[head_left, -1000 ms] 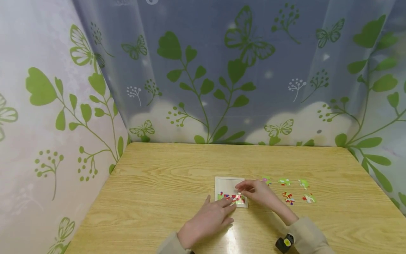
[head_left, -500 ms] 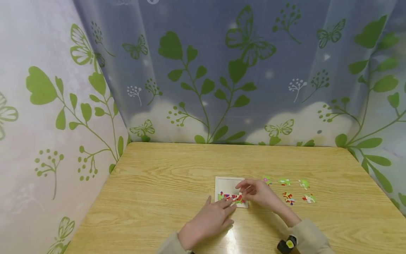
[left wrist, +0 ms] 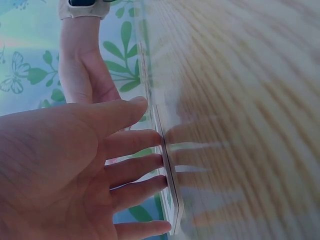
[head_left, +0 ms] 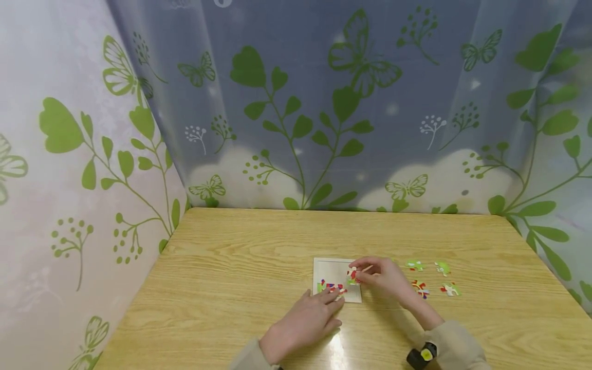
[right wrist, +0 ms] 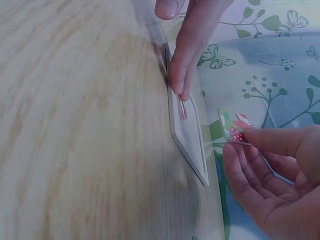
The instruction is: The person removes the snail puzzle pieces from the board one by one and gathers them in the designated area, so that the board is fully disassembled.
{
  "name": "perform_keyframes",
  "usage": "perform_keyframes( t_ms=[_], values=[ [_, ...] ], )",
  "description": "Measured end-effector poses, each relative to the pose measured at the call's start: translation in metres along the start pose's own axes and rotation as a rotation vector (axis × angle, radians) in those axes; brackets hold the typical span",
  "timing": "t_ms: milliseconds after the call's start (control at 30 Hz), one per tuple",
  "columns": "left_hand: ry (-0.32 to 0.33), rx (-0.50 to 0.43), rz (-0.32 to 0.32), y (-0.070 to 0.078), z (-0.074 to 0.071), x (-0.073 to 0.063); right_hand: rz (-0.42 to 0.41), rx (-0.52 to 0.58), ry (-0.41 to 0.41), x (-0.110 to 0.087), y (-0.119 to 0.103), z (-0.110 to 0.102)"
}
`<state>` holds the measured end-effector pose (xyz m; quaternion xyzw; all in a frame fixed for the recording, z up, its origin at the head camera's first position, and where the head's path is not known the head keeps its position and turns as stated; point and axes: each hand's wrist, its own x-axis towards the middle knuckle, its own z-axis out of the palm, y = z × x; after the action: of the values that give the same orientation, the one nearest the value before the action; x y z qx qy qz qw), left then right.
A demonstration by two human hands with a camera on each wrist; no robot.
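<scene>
My right hand (head_left: 386,277) pinches a puzzle piece (right wrist: 233,126) between thumb and fingers; it is green, red and white, with a white-dotted red patch. In the right wrist view the piece is raised clear of the puzzle tray (right wrist: 190,137). My left hand (head_left: 305,318) lies with straight, spread fingers at the near edge of the pale square tray (head_left: 335,268). Its fingertips (left wrist: 159,161) touch the tray's edge and the pieces there. A row of colourful joined pieces (head_left: 329,286) fills the lower left of the tray, partly hidden by my left fingers.
Several loose puzzle pieces (head_left: 443,268) lie on the wooden table (head_left: 222,288) to the right of the tray, some partly behind my right hand. Patterned cloth (head_left: 296,103) hangs behind the table and along its sides.
My right hand has lifted the puzzle piece from the tray's lower right corner and turned it, moving slightly up and right. The left hand has stayed in place.
</scene>
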<state>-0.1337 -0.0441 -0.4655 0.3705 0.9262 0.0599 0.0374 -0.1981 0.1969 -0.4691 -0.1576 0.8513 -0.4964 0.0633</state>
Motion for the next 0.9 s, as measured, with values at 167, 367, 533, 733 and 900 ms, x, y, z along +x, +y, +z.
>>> perform_keyframes(
  t_ms=[167, 367, 533, 733, 900],
  values=[
    [0.005, -0.007, -0.004, 0.0, 0.001, 0.0, -0.015, 0.001, 0.017, -0.002, -0.002, -0.004],
    [0.003, -0.012, -0.01, 0.0, 0.002, 0.001, 0.002, 0.058, 0.011, -0.011, -0.003, -0.015],
    [-0.005, -0.02, -0.015, 0.001, 0.002, 0.0, 0.037, 0.034, 0.025, -0.02, 0.001, -0.027],
    [-0.002, -0.018, -0.014, 0.001, 0.001, -0.001, 0.065, 0.021, 0.053, -0.034, 0.01, -0.046],
    [-0.003, -0.013, -0.015, 0.001, 0.0, -0.001, 0.102, 0.011, 0.079, -0.051, 0.016, -0.064]
  ],
)
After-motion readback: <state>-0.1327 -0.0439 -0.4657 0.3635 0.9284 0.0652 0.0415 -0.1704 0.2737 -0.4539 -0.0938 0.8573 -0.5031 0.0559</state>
